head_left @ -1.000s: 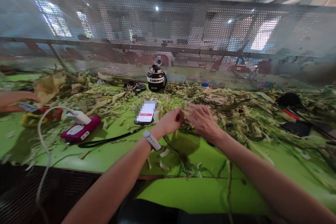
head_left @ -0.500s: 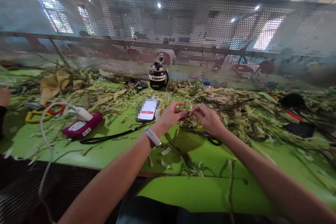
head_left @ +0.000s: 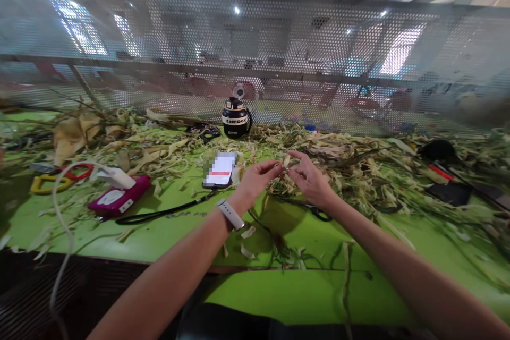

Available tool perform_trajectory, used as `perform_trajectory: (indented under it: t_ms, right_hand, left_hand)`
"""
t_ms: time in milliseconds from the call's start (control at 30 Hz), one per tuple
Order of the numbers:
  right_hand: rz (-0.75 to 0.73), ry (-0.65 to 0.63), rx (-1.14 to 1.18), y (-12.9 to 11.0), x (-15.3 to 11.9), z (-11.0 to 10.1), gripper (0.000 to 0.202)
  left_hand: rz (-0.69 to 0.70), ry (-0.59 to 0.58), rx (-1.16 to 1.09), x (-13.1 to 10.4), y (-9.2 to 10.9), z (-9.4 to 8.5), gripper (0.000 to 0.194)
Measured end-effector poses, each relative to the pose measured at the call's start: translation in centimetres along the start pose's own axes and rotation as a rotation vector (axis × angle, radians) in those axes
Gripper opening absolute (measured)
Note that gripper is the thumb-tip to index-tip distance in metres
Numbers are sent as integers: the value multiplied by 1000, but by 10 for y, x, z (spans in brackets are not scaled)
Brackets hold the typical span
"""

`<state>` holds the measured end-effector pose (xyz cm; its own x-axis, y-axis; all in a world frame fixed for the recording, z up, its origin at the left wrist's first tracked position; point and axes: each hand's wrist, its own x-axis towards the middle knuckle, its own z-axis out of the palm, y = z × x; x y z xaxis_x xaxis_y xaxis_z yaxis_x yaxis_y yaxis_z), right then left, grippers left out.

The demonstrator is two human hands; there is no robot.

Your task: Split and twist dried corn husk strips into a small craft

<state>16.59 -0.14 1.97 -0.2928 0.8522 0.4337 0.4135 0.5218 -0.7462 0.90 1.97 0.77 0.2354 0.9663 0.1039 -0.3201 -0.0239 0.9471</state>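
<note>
My left hand [head_left: 257,180], with a pale watch strap [head_left: 231,214] on its wrist, is closed, thumb and index finger pinching the lower end of a small pale strip of dried husk [head_left: 286,160]. Facing it, my right hand [head_left: 311,176] has the index finger lifted away from the thumb, whose tip is close to the strip; whether it touches cannot be made out. Both hands are above the green table [head_left: 179,239], before a heap of husk shreds [head_left: 330,149]. Under my right wrist lie dark scissor handles [head_left: 321,214], partly covered.
A phone [head_left: 219,169] lies left of my hands, with a black lanyard [head_left: 159,212]. Further left are a magenta power bank [head_left: 119,196] with a white cable, and yellow and red tool handles [head_left: 51,185]. A black bottle [head_left: 236,119] stands before a perforated metal screen [head_left: 279,53].
My left fingertips have closed together on the strip. My right index finger has lifted off its pinch. Another person's hand at the left edge has mostly left the view.
</note>
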Motion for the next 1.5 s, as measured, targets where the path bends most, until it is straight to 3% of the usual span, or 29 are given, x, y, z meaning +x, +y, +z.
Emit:
perform_trajectory:
  t_ms: [167, 367, 500, 600, 733, 833, 1000, 1200, 1367, 1500]
  right_hand:
    - [98, 50, 36, 2, 1, 3, 46]
    - [214, 102, 164, 2, 5, 5, 44]
    - [223, 59, 198, 3, 5, 5, 43]
    - [216, -16, 189, 1, 4, 4, 41]
    - [70, -139, 113, -6, -1, -3, 54]
    - [-103, -152, -76, -6, -3, -7, 61]
    - [-418, -79, -437, 0, -3, -5, 28]
    - [-509, 50, -655, -1, -3, -7, 21]
    - [-533, 162, -788, 1, -4, -6, 17]
    - [-406, 175, -709, 1, -2, -4, 17]
  left_hand:
    - [103, 25, 108, 0, -3, 1, 31]
    - [64, 30, 110, -6, 0, 5, 31]
    - [0, 10, 92, -7, 0, 3, 37]
    - [-8, 78, 49, -4, 0, -1, 35]
    - [11, 145, 57, 2, 1, -7, 34]
    - [7, 160, 56, 3, 1, -10, 35]
    - [-21, 180, 34, 4, 2, -11, 35]
    - [84, 78, 226, 4, 0, -13, 29]
    - [167, -124, 424, -1, 1, -10, 21]
    - [177, -227, 443, -4, 4, -7, 18]
